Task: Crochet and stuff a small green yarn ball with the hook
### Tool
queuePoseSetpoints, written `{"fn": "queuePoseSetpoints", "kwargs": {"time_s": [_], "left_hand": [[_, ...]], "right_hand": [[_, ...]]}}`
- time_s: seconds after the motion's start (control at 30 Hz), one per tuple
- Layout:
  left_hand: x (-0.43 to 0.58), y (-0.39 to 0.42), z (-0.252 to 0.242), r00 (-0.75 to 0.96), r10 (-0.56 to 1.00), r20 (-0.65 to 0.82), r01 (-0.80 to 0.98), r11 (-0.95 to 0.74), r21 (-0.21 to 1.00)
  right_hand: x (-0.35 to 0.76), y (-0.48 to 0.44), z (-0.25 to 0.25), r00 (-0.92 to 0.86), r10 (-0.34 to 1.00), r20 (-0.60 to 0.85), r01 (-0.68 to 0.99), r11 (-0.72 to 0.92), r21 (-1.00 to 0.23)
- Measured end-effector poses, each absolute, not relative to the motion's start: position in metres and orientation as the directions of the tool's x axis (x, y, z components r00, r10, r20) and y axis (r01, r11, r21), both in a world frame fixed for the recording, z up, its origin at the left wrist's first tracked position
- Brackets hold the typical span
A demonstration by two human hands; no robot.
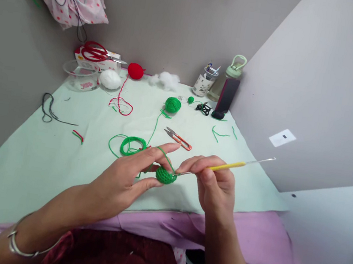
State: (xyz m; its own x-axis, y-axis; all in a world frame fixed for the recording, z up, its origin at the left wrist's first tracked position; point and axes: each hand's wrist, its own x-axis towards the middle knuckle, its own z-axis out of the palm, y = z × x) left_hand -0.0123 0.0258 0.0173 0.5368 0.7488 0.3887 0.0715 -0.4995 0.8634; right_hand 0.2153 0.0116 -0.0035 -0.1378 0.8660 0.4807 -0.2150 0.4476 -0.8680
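My left hand (130,178) pinches a small green crocheted piece (165,175) between thumb and fingers, with green yarn running over its raised index finger. My right hand (214,180) grips a yellow-handled crochet hook (234,164), whose metal tip sits in the edge of the green piece. The yarn leads back to a loose green coil (131,145) and on to a green yarn ball (173,104) farther up the pale green table cover (41,159).
Orange thread snips (178,138) lie just beyond my hands. At the back are a red yarn ball (135,70), white yarn (110,78), stuffing (165,79), red scissors (96,52) on a box, a clear bowl (81,77), a pen cup (204,83) and a bottle (228,77). Walls close in behind and at right.
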Motion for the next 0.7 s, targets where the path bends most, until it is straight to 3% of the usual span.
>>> {"fn": "queuePoseSetpoints", "kwargs": {"time_s": [0.47,0.7], "left_hand": [[-0.019,0.027,0.026,0.557,0.677,0.481,0.178,-0.663,0.727],[-0.019,0.028,0.025,0.558,0.663,0.498,0.165,-0.678,0.717]], "right_hand": [[0.214,0.017,0.007,-0.231,0.863,0.449,-0.270,0.386,-0.882],[0.216,0.020,0.011,-0.265,0.853,0.449,-0.211,0.403,-0.891]]}}
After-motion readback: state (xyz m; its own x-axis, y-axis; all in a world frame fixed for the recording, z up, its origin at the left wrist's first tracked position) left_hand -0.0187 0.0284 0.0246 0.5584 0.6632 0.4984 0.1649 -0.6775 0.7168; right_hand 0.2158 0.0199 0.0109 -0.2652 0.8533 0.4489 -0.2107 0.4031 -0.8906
